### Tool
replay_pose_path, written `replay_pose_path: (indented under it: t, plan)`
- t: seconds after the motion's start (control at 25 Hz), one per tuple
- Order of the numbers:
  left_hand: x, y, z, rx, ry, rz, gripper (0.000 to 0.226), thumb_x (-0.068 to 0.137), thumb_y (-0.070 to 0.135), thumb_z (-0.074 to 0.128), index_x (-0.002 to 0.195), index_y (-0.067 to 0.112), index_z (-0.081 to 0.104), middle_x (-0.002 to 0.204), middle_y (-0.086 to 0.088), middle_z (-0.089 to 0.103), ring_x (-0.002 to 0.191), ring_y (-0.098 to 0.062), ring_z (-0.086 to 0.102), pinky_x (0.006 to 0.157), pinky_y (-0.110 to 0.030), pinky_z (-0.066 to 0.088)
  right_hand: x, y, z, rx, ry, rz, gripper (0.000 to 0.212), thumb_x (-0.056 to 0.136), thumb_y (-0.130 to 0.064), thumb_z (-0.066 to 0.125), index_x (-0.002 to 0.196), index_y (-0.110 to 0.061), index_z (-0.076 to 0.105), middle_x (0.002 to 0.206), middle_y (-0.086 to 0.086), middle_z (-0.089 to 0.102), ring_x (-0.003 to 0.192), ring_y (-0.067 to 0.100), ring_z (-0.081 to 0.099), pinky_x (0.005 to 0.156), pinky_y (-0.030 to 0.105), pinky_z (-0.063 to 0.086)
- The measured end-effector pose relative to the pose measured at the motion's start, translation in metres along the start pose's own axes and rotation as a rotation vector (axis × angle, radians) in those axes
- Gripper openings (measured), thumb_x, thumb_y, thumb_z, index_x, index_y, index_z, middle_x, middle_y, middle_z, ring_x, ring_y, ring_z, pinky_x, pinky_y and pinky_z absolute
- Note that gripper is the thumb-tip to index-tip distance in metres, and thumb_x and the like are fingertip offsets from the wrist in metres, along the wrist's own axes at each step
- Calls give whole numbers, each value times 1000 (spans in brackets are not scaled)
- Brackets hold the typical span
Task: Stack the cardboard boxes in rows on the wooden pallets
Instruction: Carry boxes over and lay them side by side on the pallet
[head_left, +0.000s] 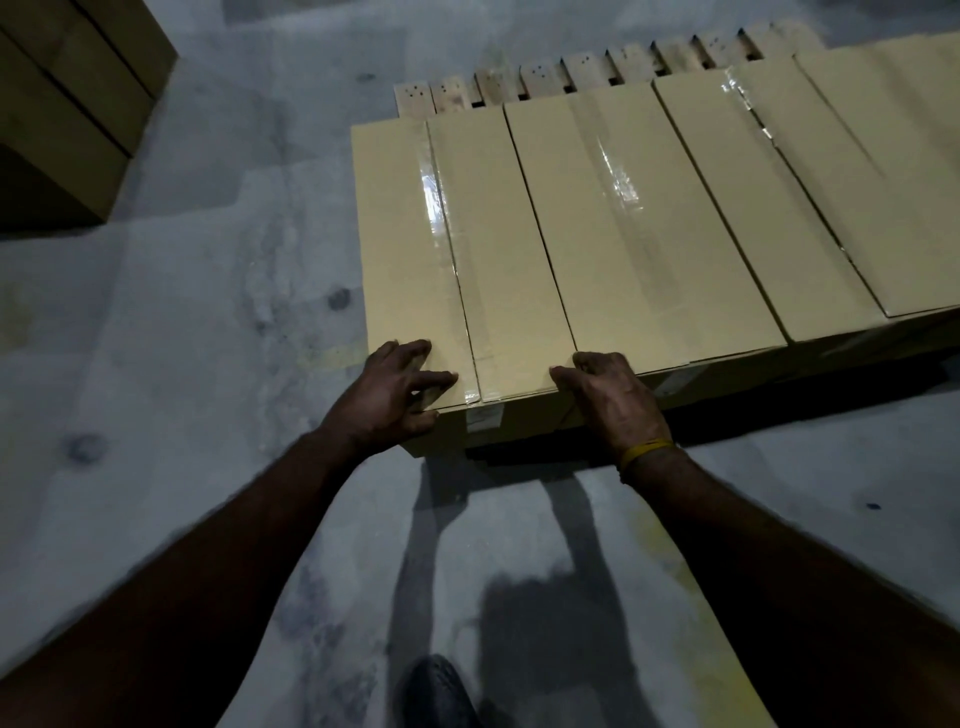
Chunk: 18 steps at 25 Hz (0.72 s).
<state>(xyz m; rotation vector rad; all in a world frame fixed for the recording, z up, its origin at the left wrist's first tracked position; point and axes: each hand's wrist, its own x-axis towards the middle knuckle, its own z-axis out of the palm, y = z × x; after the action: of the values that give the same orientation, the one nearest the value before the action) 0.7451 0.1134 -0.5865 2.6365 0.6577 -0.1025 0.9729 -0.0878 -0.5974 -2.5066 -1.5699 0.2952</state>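
A dark shoe (441, 691) is peeking in at the near edge, cut off. Both hands are resting loose-fingered on the nearest cardboard box (467, 249): left hand (392, 395) on its near-left corner, right hand (613, 395) on its near-right. Farther off, the wooden pallet (571, 78) slats are mostly hidden under the row of boxes.

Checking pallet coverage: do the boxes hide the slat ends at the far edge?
No, the bare slat ends of the wooden pallet stick out beyond the row of cardboard boxes.
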Motion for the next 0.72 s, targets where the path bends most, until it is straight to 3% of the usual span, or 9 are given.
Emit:
replay_pose_path:
  t: [0.24,0.4,0.56,0.72]
  plan:
    - [0,3,1,-31,10,-19,59,82,26,75,138,32,57,153,-12,36,133,-32,35,108,-44,35,-1,0,-1,-34,-27,-11,61,84,9,60,135,-24,57,141,16,51,126,35,45,92,46,52]
    - [-19,26,-2,-47,29,-88,63,83,24,76,142,24,53,154,-19,33,138,-38,32,110,-44,33,-17,-19,-17,1,-109,107,53,93,-19,62,143,-28,47,153,13,34,135,32,38,106,43,41]
    - [-68,66,-28,-149,75,-221,65,89,33,70,148,30,42,158,-13,29,144,-34,26,115,-43,29,-49,-70,-69,86,-202,243,63,96,-40,57,152,-33,29,161,9,16,146,28,22,117,45,26]
    - [-159,140,-109,-233,140,-330,64,92,36,67,150,30,39,158,-9,30,145,-28,25,115,-40,28,-115,-142,-172,174,-238,194,65,97,-41,55,154,-32,24,163,8,13,148,28,16,119,48,18]
